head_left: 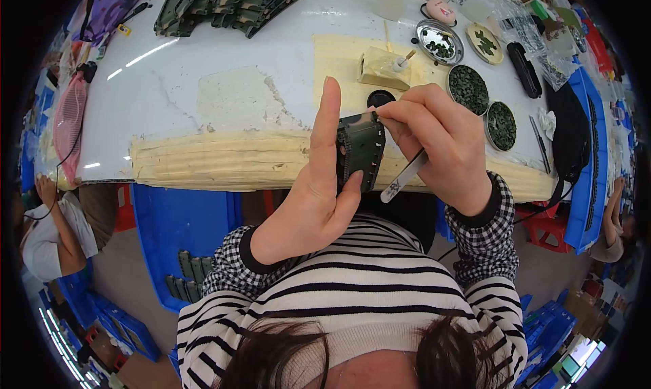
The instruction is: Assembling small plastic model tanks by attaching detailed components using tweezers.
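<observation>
My left hand (pixel 315 192) holds a small dark green plastic part (pixel 360 152) upright over the table's front edge, index finger stretched up and thumb pressed against its lower side. My right hand (pixel 441 141) grips metal tweezers (pixel 404 177) and its fingertips touch the top right corner of the part. The tweezers' tips point down and to the left, below the part.
The white table (pixel 203 84) has tape along its front edge. Round tins of small dark pieces (pixel 468 89) stand at the right, a stack of green parts (pixel 224 6) at the back, a foam block with a small bottle (pixel 386 67) just behind my hands. Blue crates (pixel 176 226) stand below. Another person (pixel 51 233) sits at the left.
</observation>
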`<state>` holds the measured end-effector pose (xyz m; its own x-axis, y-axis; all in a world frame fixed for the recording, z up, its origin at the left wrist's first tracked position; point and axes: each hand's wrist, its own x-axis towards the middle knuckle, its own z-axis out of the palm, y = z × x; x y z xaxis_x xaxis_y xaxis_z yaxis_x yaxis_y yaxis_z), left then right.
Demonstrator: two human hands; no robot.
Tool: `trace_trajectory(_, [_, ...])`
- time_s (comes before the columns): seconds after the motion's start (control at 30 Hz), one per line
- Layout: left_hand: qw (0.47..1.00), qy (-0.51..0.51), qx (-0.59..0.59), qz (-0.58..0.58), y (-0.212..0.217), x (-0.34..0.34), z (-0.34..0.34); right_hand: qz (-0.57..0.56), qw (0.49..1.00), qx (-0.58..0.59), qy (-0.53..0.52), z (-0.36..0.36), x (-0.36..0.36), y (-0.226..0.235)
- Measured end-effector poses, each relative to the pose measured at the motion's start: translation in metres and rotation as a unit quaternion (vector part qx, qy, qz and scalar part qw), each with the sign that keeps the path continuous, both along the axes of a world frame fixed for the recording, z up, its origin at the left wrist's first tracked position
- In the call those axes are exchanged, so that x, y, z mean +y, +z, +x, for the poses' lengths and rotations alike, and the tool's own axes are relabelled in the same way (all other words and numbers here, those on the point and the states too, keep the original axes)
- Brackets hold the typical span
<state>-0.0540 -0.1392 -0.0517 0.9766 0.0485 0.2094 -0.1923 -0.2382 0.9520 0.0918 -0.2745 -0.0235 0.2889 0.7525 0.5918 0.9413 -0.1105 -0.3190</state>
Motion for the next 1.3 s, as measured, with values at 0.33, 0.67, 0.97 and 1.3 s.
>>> trace_trajectory(0.33, [1.0, 0.007, -0.009, 0.001, -0.001, 0.001, -0.001, -0.031, 0.998, 0.059, 0.017, -0.009, -0.006, 0.008])
trace_trajectory(0.67, [0.996, -0.024, -0.019, -0.084, -0.003, 0.002, -0.005, 0.032, 0.99, 0.117, 0.065, -0.004, -0.012, 0.01])
trace_trajectory(0.97, [0.985, -0.044, 0.017, -0.164, -0.008, -0.002, -0.007, -0.019, 0.994, 0.061, 0.087, 0.001, -0.018, 0.006])
trace_trajectory(1.3, [0.907, 0.012, 0.008, -0.421, 0.002, 0.004, 0.011, 0.043, 0.991, 0.118, 0.045, -0.017, -0.01, -0.001])
